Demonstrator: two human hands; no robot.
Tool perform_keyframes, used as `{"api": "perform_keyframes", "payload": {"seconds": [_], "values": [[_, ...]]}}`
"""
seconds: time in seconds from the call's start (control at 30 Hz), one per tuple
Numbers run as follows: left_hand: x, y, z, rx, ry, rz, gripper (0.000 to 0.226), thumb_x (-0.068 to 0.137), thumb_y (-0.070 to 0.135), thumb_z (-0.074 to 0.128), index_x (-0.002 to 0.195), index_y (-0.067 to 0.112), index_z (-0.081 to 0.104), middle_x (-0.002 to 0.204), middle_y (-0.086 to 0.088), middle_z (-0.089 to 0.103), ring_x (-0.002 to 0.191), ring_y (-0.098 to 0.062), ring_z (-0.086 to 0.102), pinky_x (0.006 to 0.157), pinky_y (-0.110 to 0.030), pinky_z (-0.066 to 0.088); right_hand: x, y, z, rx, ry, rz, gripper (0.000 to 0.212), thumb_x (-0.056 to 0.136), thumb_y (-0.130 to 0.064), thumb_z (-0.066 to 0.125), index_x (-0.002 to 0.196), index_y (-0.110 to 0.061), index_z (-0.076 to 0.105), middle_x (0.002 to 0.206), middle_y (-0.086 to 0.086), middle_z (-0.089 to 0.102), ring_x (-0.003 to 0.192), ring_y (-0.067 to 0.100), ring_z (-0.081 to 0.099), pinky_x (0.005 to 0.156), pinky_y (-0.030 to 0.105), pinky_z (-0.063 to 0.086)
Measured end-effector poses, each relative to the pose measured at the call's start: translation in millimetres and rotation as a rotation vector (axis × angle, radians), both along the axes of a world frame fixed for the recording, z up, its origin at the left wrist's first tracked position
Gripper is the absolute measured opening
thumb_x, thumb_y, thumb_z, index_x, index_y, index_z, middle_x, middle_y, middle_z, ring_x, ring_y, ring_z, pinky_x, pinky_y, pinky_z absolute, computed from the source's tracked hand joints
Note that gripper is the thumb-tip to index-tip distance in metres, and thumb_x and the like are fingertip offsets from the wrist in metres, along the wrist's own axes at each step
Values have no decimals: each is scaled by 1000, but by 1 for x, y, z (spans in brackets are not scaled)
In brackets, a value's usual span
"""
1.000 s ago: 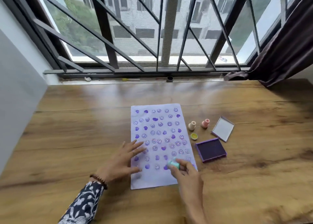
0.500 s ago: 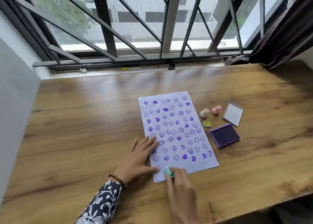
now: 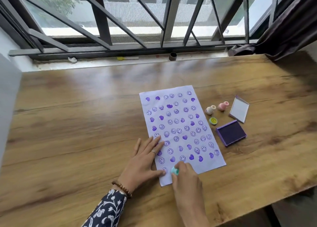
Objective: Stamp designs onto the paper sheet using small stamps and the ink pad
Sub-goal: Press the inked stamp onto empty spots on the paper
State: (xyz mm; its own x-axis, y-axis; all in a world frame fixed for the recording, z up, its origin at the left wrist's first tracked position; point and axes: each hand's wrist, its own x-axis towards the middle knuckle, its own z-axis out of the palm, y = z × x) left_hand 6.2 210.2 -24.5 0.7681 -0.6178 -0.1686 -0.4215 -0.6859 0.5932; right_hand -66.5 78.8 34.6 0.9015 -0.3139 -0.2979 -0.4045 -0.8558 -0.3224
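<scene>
Pressing small turquoise round stamp, pinched in closed right hand, onto purple-printed white paper sheet; left hand open, flat, gripping nothing.

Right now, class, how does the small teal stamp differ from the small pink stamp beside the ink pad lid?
The small teal stamp is pinched in the right hand low on the stamped paper sheet; the small pink stamp sits untouched on the wooden table. The teal one is in use, while the pink one waits near the open purple ink pad. Both are small and pastel-coloured.
</scene>
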Motion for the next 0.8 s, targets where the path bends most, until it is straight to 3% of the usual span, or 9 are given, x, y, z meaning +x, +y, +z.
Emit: {"api": "perform_keyframes", "payload": {"seconds": [0.2, 0.3, 0.4, 0.57, 0.67, 0.73, 0.8], "values": [[0, 0, -1, -14, 13, 13, 90, 74, 58, 57, 134, 44, -8, 145, 26, -13, 133, 5, -24, 105, -20, -31, 22, -14, 6, 58, 148, 47, 1, 87, -21, 53, 87, -22, 52, 102, 3, 65, 96, 22, 58, 75, 28, 40], [0, 0, -2, -13, 13, 8, 90, 73, 60, 55, 133, 45, -10, 144, 27, -14, 133, 5, -24, 104, -20, -31, 20, -14, 6, 74, 148, 94, 13, 88, -23, 52, 84, -27, 40, 104, 2, 61, 97, 22, 57, 70, 29, 34], [1, 0, -2, -10, 9, 15, 90, 73, 61, 55, 135, 45, -8, 145, 27, -13, 134, 6, -23, 104, -19, -31, 18, -14, 6, 67, 113, 113, 8, 90, -25, 50, 89, -27, 42, 106, 1, 58, 99, 21, 56, 71, 29, 34], [1, -2, 2, -6, 1, 37, 90, 70, 57, 61, 139, 40, 5, 147, 24, -4, 137, 2, -12, 102, -15, -31, 16, -18, 3, 124, 75, 79, 19, 83, -22, 57, 79, -25, 39, 95, 3, 62, 90, 24, 57, 65, 28, 30], [0, -3, 5, -18, -3, 46, 90, 69, 54, 65, 139, 39, 10, 147, 24, -1, 136, 2, -10, 102, -14, -29, 24, -39, 5, 429, 76, -149, 13, 72, -16, 72, 72, -16, 60, 69, 1, 64, 68, 17, 61, 62, 27, 44], [-1, -3, 7, -42, 15, 56, 86, 71, 51, 66, 139, 38, 14, 147, 24, 1, 136, 4, -8, 105, -16, -25, 27, -60, 7, 821, 30, -415, 11, 72, -10, 76, 72, -10, 65, 64, 2, 65, 54, 9, 63, 58, 20, 53], [-1, -5, 13, -108, 48, 117, 74, 76, 44, 66, 137, 36, 25, 148, 20, 12, 138, 3, 0, 110, -23, -18, 29, -82, 10, 1194, -20, -618, 2, 79, -4, 68, 77, -4, 66, 67, 5, 68, 52, 6, 63, 55, 16, 52]]}}
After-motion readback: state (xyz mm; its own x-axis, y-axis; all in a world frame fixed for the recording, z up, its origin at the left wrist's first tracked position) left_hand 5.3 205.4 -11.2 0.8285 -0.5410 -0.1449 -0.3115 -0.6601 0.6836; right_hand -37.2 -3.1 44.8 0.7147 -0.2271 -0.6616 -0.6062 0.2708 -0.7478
